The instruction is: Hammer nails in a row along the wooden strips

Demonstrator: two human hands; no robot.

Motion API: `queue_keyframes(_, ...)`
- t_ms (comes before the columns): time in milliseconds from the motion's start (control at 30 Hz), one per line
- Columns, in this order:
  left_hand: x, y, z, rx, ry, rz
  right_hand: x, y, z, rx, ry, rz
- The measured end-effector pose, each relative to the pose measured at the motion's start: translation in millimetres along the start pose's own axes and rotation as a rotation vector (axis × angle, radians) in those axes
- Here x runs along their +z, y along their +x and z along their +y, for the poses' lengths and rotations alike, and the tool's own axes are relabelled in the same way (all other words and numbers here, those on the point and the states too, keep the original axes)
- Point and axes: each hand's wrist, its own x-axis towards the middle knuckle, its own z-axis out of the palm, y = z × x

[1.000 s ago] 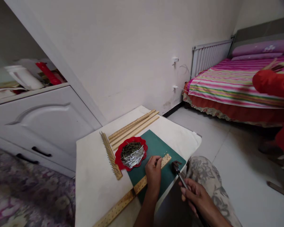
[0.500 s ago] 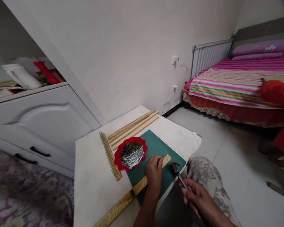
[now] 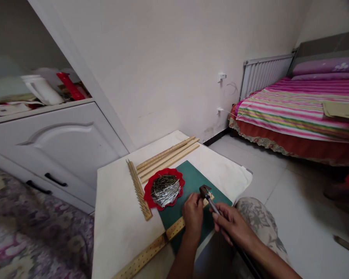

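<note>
A long wooden strip with a row of holes (image 3: 151, 252) lies across a green cutting mat (image 3: 192, 182) on a white-covered table (image 3: 116, 224). My left hand (image 3: 192, 215) rests on the strip with fingers pinched together near its far end; what they pinch is too small to make out. My right hand (image 3: 231, 224) is closed round the handle of a small hammer (image 3: 206, 192), whose head hovers just above the left fingertips. A red scalloped dish of nails (image 3: 164, 188) sits left of the hands.
A strip studded with nails (image 3: 139, 190) and several plain wooden strips (image 3: 167, 157) lie behind the dish. A white cabinet (image 3: 55, 151) stands at left, a bed with a striped cover (image 3: 296, 112) and a radiator (image 3: 263, 73) at right. My patterned knee (image 3: 257, 223) is beside the table.
My right hand has swung the hammer up and left, from beside the mat's edge to over my left fingertips. The red sleeve at the right has left the view.
</note>
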Motion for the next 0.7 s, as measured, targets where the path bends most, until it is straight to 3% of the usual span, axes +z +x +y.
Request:
queue_keyframes(467,-0.7,-2.7,3.4,0.016,0.006,-0.002,-2.1,-12.8,1.5,0.011,-0.010,-0.006)
queue_keyframes(700,-4.7,-3.8,5.8,0.027,-0.068,-0.006,-6.4,-39.7,31.8,0.121,0.020,-0.050)
